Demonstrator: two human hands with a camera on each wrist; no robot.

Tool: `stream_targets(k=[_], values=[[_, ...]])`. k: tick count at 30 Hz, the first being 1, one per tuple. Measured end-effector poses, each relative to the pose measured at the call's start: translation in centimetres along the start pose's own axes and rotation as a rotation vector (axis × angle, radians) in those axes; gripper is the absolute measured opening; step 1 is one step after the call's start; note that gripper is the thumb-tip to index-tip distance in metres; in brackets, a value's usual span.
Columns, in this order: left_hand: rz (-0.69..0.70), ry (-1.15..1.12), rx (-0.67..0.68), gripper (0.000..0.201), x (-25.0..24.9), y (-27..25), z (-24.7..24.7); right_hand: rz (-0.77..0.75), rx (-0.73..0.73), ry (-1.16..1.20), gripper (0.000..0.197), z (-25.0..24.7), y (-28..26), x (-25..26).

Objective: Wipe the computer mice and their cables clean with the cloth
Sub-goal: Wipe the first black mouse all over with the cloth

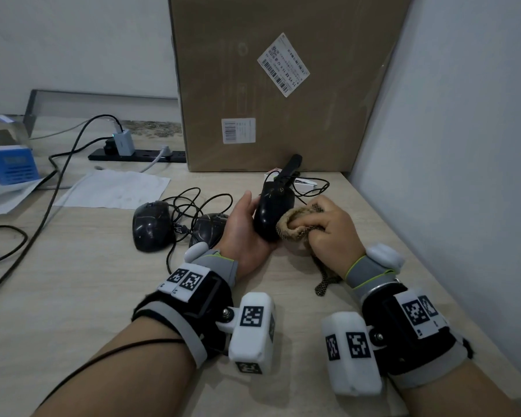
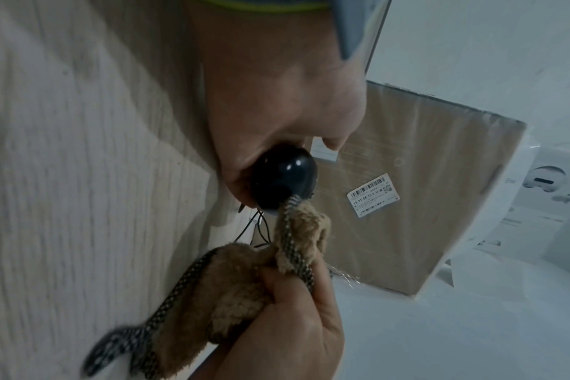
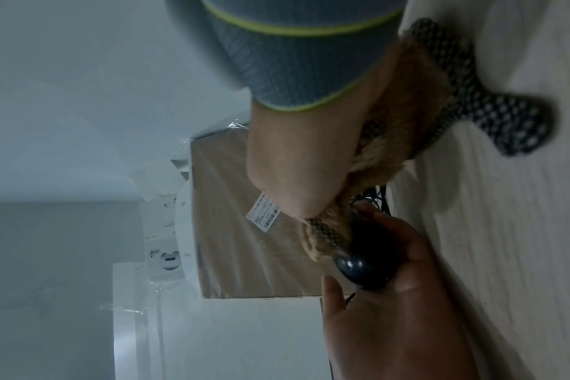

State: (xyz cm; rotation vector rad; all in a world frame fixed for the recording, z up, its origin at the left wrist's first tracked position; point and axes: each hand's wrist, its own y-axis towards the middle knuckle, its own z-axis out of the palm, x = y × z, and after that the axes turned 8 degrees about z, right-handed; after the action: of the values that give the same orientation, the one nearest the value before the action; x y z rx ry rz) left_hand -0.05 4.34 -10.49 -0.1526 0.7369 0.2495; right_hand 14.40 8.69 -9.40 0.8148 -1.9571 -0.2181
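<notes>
My left hand (image 1: 247, 224) grips a glossy black mouse (image 1: 271, 210) just above the desk, thumb on its far left side. My right hand (image 1: 328, 228) clutches a bunched tan cloth (image 1: 295, 225) with a black-and-white checked edge and presses it against the mouse's right side. In the left wrist view the cloth (image 2: 296, 231) touches the mouse (image 2: 283, 177); the right wrist view shows the cloth (image 3: 322, 239) on the mouse (image 3: 362, 267) too. Two more black mice (image 1: 152, 225) (image 1: 208, 228) lie to the left with tangled black cables (image 1: 193, 203).
A big cardboard box (image 1: 283, 85) stands at the back against the right wall (image 1: 448, 130). A black power strip (image 1: 136, 155) with chargers, a sheet of paper (image 1: 115, 189) and a blue box (image 1: 14, 165) lie at the left. Thick black cords (image 1: 51, 188) cross the desk's left part.
</notes>
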Motion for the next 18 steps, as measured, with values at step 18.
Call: stream_targets(k=[18], values=[[-0.028,0.255,0.116,0.038,0.2,-0.9,0.3,0.061,-0.215,-0.317,0.053,-0.3,1.1,-2.8]])
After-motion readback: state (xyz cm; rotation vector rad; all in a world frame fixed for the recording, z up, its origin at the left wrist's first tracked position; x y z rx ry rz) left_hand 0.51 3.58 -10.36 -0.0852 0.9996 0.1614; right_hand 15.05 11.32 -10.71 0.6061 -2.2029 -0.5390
